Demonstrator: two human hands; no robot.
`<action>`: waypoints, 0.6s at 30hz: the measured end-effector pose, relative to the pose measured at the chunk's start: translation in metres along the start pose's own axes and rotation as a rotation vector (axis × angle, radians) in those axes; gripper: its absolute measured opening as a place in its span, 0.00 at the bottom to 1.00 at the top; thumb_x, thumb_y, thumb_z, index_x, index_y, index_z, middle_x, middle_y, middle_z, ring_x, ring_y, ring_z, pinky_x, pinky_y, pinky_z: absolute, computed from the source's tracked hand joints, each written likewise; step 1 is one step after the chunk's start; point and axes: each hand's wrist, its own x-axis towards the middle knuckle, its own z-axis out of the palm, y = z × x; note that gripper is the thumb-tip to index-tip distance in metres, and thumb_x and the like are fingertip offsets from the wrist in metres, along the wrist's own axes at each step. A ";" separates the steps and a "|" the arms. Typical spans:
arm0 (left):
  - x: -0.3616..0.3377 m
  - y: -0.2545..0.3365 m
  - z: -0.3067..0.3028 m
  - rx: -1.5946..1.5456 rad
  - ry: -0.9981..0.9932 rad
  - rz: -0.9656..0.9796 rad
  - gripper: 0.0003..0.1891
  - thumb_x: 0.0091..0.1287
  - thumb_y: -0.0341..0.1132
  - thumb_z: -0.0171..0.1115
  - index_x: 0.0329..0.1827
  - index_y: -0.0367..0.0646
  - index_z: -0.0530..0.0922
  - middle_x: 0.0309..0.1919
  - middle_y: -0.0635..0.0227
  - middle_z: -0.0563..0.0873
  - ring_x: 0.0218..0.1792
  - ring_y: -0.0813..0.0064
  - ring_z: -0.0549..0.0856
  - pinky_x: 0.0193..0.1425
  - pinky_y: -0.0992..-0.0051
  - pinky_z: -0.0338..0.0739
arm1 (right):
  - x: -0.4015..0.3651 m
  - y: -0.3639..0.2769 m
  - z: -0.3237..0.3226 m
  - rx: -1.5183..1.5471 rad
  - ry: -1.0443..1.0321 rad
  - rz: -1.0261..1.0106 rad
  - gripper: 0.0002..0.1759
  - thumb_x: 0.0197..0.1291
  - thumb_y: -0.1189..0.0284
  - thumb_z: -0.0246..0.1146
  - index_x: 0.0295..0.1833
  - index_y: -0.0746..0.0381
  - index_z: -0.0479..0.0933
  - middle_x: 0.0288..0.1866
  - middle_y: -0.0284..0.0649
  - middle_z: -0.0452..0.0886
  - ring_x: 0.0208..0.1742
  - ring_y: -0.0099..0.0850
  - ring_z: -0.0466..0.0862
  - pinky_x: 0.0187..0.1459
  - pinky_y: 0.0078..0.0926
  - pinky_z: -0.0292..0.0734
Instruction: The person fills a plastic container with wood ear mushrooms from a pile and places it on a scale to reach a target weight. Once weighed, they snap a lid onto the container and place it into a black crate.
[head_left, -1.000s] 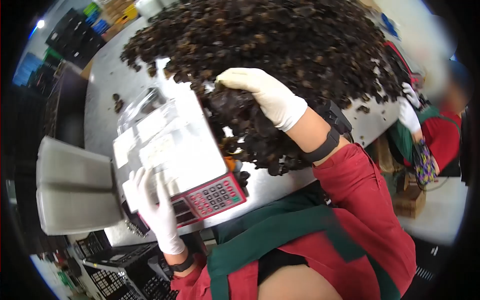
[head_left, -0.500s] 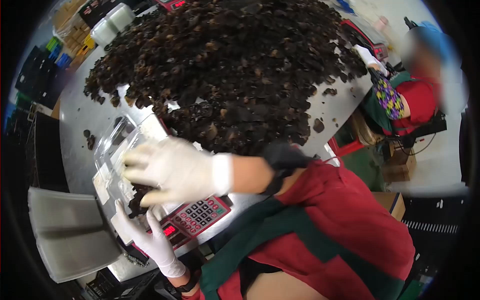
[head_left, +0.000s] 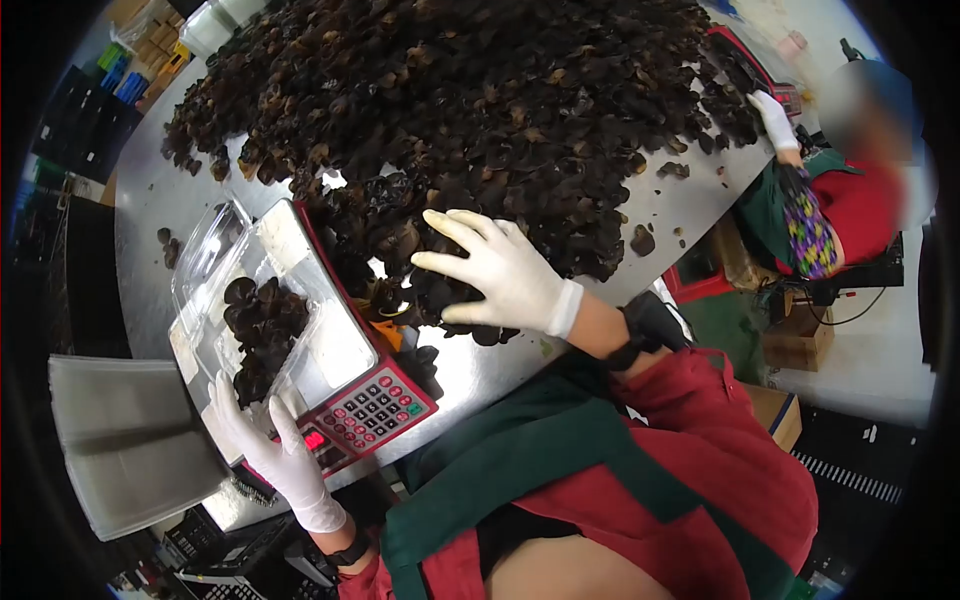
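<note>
My right hand (head_left: pixel 505 275), in a white glove, reaches over the near edge of a big heap of dark wood ear mushrooms (head_left: pixel 460 130), its fingers spread and nothing gripped. At the left, a clear plastic box (head_left: pixel 300 345) holds a small clump of wood ear mushrooms (head_left: pixel 262 335), its clear lid (head_left: pixel 210 245) folded open. The box rests on a red and white digital scale (head_left: pixel 345 360) with a keypad and a lit red display. My gloved left hand (head_left: pixel 270 455) is at the box's near end, with thumb and fingers apart.
Stacked clear plastic sheets or lids (head_left: pixel 130 440) stand left of the scale. Across the metal table (head_left: pixel 145 290), a co-worker's gloved hand (head_left: pixel 775 122) is beside another red scale (head_left: pixel 755 70). White containers (head_left: pixel 208 30) stand at the far left.
My right hand has moved right, from above the box to the mushroom heap, uncovering the clump in the box. My left hand has stayed by the box, shifting slightly.
</note>
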 end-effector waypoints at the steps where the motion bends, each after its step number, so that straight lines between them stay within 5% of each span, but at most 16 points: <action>1: -0.001 0.001 0.000 -0.001 -0.007 -0.006 0.29 0.74 0.28 0.58 0.78 0.35 0.63 0.74 0.54 0.70 0.76 0.55 0.67 0.78 0.60 0.62 | 0.002 0.008 0.012 -0.007 -0.007 0.021 0.31 0.51 0.53 0.74 0.61 0.48 0.79 0.66 0.42 0.75 0.67 0.44 0.73 0.56 0.44 0.77; 4: -0.001 0.002 -0.002 -0.023 -0.017 -0.017 0.29 0.74 0.26 0.58 0.78 0.37 0.64 0.74 0.53 0.70 0.77 0.54 0.66 0.79 0.59 0.60 | 0.010 0.033 0.021 0.015 0.112 0.106 0.20 0.54 0.55 0.71 0.48 0.54 0.80 0.46 0.35 0.80 0.48 0.36 0.82 0.38 0.38 0.83; 6: -0.001 -0.003 -0.004 0.066 -0.039 0.056 0.29 0.73 0.26 0.58 0.77 0.37 0.65 0.75 0.53 0.70 0.77 0.53 0.65 0.80 0.57 0.58 | 0.020 0.052 0.019 0.179 0.289 0.181 0.18 0.55 0.58 0.71 0.44 0.59 0.81 0.41 0.40 0.83 0.40 0.42 0.84 0.42 0.38 0.82; 8: -0.003 -0.005 -0.003 0.072 -0.040 0.044 0.29 0.72 0.25 0.58 0.77 0.37 0.66 0.75 0.52 0.70 0.78 0.53 0.65 0.80 0.57 0.58 | 0.030 0.068 0.008 0.456 0.228 0.353 0.17 0.56 0.62 0.71 0.43 0.64 0.82 0.38 0.45 0.86 0.36 0.42 0.86 0.44 0.35 0.81; 9: -0.004 -0.006 -0.002 0.077 -0.041 0.034 0.29 0.71 0.24 0.58 0.76 0.37 0.66 0.75 0.52 0.70 0.78 0.53 0.64 0.80 0.57 0.58 | 0.035 0.063 -0.010 0.599 0.160 0.543 0.17 0.57 0.63 0.71 0.44 0.66 0.83 0.40 0.47 0.88 0.40 0.34 0.88 0.45 0.30 0.80; 10: -0.003 -0.006 -0.002 0.067 -0.039 0.039 0.29 0.71 0.24 0.58 0.76 0.37 0.66 0.75 0.52 0.70 0.78 0.53 0.64 0.80 0.57 0.58 | 0.037 0.068 -0.015 0.615 0.133 0.591 0.15 0.61 0.66 0.70 0.46 0.68 0.83 0.38 0.38 0.87 0.40 0.20 0.83 0.45 0.23 0.78; 13: -0.004 -0.004 0.001 -0.023 -0.023 -0.004 0.28 0.70 0.23 0.58 0.75 0.36 0.68 0.75 0.53 0.70 0.78 0.51 0.64 0.81 0.55 0.56 | 0.040 0.076 -0.022 1.059 0.240 0.793 0.21 0.66 0.62 0.70 0.56 0.67 0.82 0.51 0.33 0.86 0.51 0.26 0.84 0.54 0.25 0.78; 14: -0.004 -0.006 0.001 -0.035 -0.020 0.003 0.28 0.70 0.23 0.58 0.75 0.36 0.68 0.75 0.53 0.70 0.78 0.51 0.64 0.81 0.55 0.56 | 0.039 0.078 -0.022 1.048 0.250 0.790 0.21 0.66 0.62 0.70 0.56 0.67 0.82 0.51 0.33 0.86 0.51 0.26 0.84 0.54 0.25 0.78; 16: -0.003 -0.011 -0.002 0.107 -0.031 0.078 0.27 0.70 0.23 0.58 0.74 0.36 0.69 0.74 0.55 0.71 0.78 0.51 0.64 0.81 0.54 0.56 | 0.042 0.078 -0.027 1.606 0.205 0.855 0.21 0.68 0.62 0.68 0.59 0.64 0.81 0.52 0.34 0.85 0.54 0.24 0.83 0.53 0.25 0.80; 18: -0.002 -0.014 -0.001 0.081 -0.014 0.089 0.27 0.70 0.22 0.58 0.74 0.36 0.69 0.74 0.56 0.72 0.78 0.51 0.65 0.82 0.53 0.55 | 0.045 0.069 -0.033 1.710 0.185 0.861 0.18 0.70 0.63 0.66 0.59 0.62 0.82 0.50 0.33 0.86 0.53 0.24 0.84 0.53 0.27 0.83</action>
